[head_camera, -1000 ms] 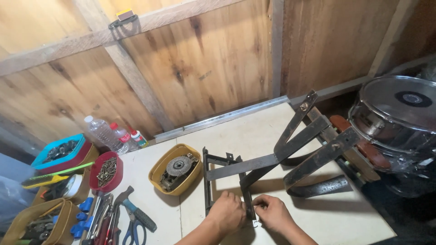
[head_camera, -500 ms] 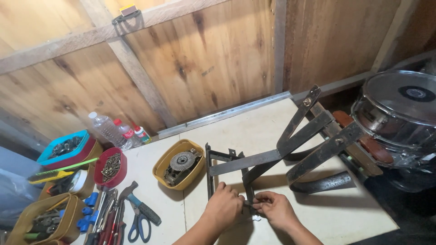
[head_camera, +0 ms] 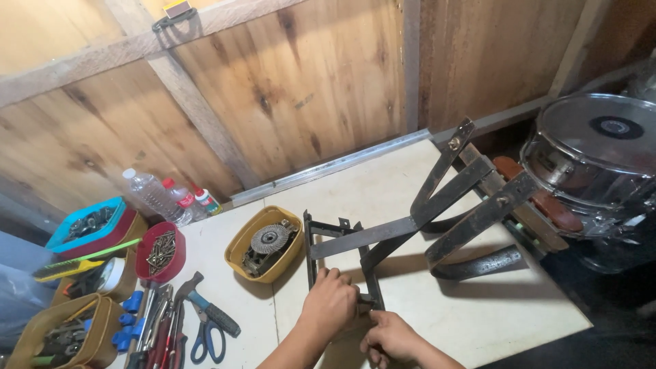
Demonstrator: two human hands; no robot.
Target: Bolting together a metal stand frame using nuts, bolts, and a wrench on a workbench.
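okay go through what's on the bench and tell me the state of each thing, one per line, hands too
Left hand: closed around the frame's bar.
Right hand: fingers pinched at the frame's lower corner.
Metal frame: arms unfolded, far end raised off the table.
Clear bottle: lying tilted, capped.
Yellow tub: open, holds a round metal part.
Red tub: open, full of screws.
Scissors: lying flat, blades hidden.
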